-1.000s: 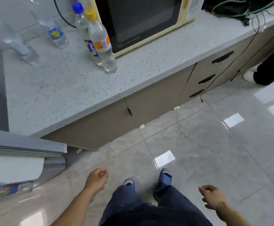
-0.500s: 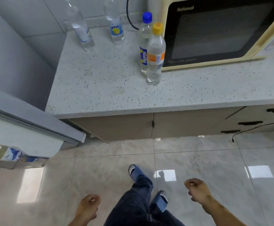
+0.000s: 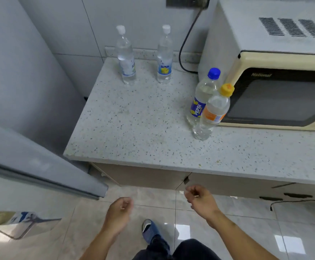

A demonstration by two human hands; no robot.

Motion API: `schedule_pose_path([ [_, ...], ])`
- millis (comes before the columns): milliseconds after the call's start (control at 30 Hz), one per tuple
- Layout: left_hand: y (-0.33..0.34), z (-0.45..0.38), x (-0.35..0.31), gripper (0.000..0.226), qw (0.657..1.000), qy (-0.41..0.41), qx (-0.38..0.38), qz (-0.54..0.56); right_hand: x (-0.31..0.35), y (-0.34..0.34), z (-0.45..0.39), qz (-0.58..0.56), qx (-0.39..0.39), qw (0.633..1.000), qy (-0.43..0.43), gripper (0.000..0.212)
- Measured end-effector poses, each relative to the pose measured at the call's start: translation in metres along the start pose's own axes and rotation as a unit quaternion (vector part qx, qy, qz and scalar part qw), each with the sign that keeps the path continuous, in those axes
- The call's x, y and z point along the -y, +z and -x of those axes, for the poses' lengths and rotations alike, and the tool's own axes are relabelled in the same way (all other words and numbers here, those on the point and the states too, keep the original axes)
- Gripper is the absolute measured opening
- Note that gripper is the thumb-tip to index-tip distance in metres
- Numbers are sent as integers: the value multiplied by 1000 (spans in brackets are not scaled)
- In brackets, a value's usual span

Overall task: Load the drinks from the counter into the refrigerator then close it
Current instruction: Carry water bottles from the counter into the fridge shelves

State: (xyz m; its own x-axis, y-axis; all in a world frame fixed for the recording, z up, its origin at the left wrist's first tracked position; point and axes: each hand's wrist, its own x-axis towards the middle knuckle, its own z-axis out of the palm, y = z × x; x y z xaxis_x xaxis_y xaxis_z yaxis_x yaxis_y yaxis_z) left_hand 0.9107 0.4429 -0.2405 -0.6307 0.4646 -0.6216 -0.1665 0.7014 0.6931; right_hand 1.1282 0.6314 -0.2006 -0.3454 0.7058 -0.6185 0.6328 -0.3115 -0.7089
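Left hand [image 3: 119,212] and right hand [image 3: 201,200] both empty, fingers loosely curled, below the counter [image 3: 134,132] edge. On the counter: blue-cap bottle [image 3: 201,98] (label reads "PEPSI") and orange-cap bottle [image 3: 212,113] touching, against the microwave [image 3: 276,79] marked "National". Two white-cap bottles [image 3: 125,57] [image 3: 164,57] well left of the microwave, by the wall. Refrigerator door [image 3: 40,166] open, far left.

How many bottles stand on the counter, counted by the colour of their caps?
White cap: 2, the left one and the right one, both near the wall
Blue cap: 1, the Pepsi bottle
Yellow cap: 1, the orange-label bottle
Total: 4 bottles
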Motion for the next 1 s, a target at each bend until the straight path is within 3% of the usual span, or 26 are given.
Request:
schedule_pose_path([
  [167, -3, -12, -91, 12, 988, 131, 19, 74, 94, 11, -15, -38, 6, 994, -105, 8],
  [333, -5, -29, -193, 13, 962, 211, -50, 165, 195, 9, -53, -57, -14, 981, -184, 8],
  [567, -7, -66, -305, 14, 938, 239, -140, 210, 308, 0, -113, -120, -49, 961, -246, 12],
  [767, -10, -116, -395, 16, 907, 226, -246, 257, 386, -8, -169, -190, -162, 935, -250, 47],
  [900, -25, -156, -444, 45, 910, 222, -277, 214, 425, -19, -203, -168, -241, 921, -257, 77],
  [1000, -43, -186, -475, 61, 920, 231, -286, 139, 447, -28, -227, -139, -262, 916, -269, 84],
])
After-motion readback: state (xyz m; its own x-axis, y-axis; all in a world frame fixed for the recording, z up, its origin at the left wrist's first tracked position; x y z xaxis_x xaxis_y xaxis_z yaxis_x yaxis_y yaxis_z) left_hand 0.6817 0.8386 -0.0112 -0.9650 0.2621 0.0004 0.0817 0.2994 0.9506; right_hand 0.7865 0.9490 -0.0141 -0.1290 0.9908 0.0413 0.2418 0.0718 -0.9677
